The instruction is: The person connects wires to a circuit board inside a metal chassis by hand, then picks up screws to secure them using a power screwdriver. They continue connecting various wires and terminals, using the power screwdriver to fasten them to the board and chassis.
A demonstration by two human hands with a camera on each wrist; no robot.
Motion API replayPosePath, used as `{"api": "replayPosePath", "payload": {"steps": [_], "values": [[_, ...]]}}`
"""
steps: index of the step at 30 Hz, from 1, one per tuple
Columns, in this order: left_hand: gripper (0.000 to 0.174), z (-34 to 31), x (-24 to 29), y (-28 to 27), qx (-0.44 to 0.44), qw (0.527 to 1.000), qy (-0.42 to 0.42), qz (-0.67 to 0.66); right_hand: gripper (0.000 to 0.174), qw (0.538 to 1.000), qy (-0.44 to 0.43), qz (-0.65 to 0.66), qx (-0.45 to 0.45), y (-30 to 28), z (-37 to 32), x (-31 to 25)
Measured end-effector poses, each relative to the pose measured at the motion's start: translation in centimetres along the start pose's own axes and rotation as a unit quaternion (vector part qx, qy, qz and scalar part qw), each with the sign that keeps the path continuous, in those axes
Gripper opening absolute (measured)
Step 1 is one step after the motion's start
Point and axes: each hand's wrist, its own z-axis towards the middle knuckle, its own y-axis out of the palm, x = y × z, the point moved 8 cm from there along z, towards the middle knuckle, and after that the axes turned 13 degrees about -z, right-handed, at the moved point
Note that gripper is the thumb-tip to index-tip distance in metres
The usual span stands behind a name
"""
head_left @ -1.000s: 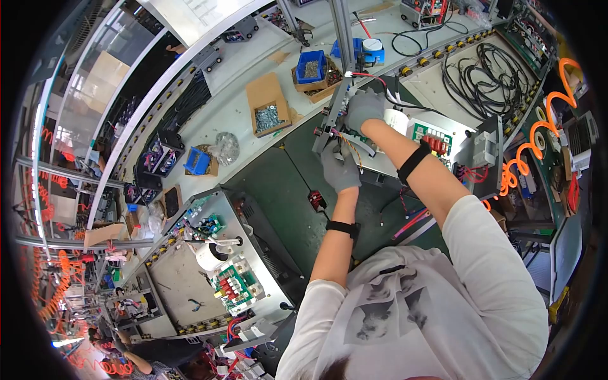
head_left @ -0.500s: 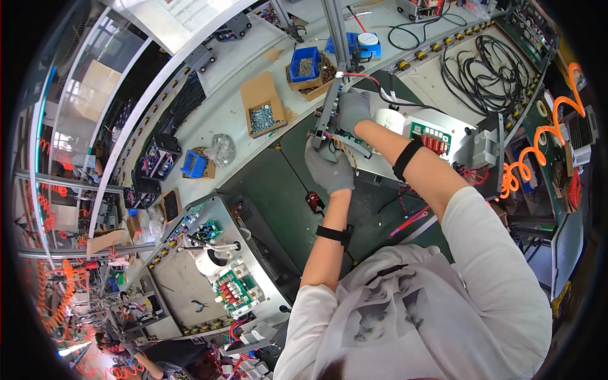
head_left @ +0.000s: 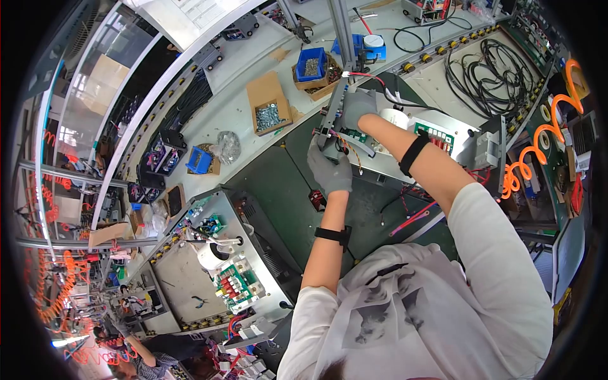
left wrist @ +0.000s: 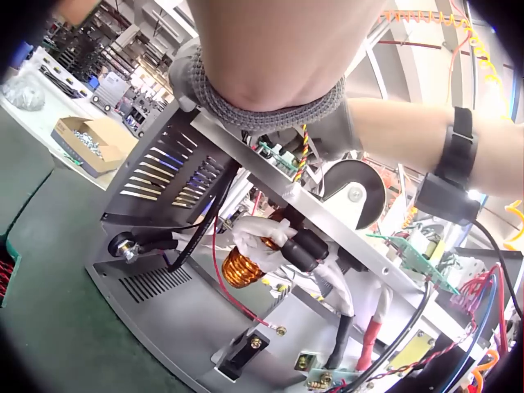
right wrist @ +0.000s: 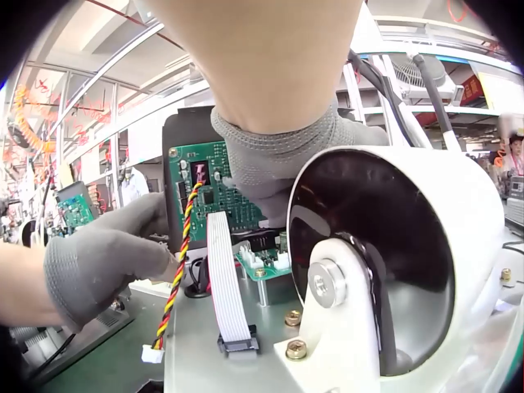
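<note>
In a grey glove, the left hand grips the side edge of a dark upright panel on a metal chassis. The gloved right hand reaches behind that panel, against its green circuit board; its fingertips are partly hidden. Between the hands hangs a red-yellow-black twisted cable with a loose white connector. A grey ribbon cable runs down from the board. Beside the right hand stands a large white ring. The left wrist view shows a copper coil inside the chassis.
A second open chassis stands at lower left. Behind are a cardboard box of screws, blue bins and a metal post. Black cables lie at upper right; an orange coiled hose hangs at right.
The left hand has moved slightly left, from the lower inner side of the panel to its outer edge. The right hand has stayed behind the panel.
</note>
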Motion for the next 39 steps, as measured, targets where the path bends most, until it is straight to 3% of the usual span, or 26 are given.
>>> {"api": "replayPosePath", "payload": {"steps": [10,14,16,18,20,22,26,28,34,39], "values": [[0.072,0.2,0.8,0.1,-0.010,1.000,0.007,0.022,0.051,1.000,0.001,0.027,0.013,1.6,1.7,0.1],[0.061,0.3,0.7,0.0,0.005,0.999,0.039,0.036,0.053,0.999,0.004,0.008,0.051,1.2,1.6,0.4],[0.055,0.7,0.5,-0.3,0.018,0.997,0.054,0.051,0.050,0.996,-0.022,-0.062,0.064,-0.4,0.0,0.3],[0.046,1.2,-1.0,-0.6,0.008,1.000,-0.011,-0.024,0.048,0.997,-0.025,-0.063,0.043,-2.0,-1.3,0.5],[0.045,1.2,-2.2,-0.5,0.006,1.000,-0.003,-0.024,0.047,0.997,-0.031,-0.070,0.018,-1.8,-1.4,0.3],[0.044,1.2,-2.0,-0.4,0.000,1.000,0.007,-0.023,0.056,0.997,-0.032,-0.026,-0.072,-0.1,-0.6,0.3],[0.044,1.5,-1.3,-0.3,0.008,1.000,0.009,0.022,0.067,0.998,0.045,0.040,-0.016,1.3,0.2,0.3],[0.045,1.5,-1.4,-0.4,0.004,1.000,-0.007,0.025,0.050,0.997,0.077,0.006,0.013,1.2,0.0,0.4],[0.049,1.2,-1.0,-0.1,-0.013,1.000,0.023,0.017,0.048,0.994,0.085,0.020,0.064,0.5,-0.6,0.0],[0.051,1.1,0.0,0.0,-0.010,1.000,-0.006,0.019,0.046,0.997,0.068,0.019,0.031,0.3,-0.9,-0.2]]}}
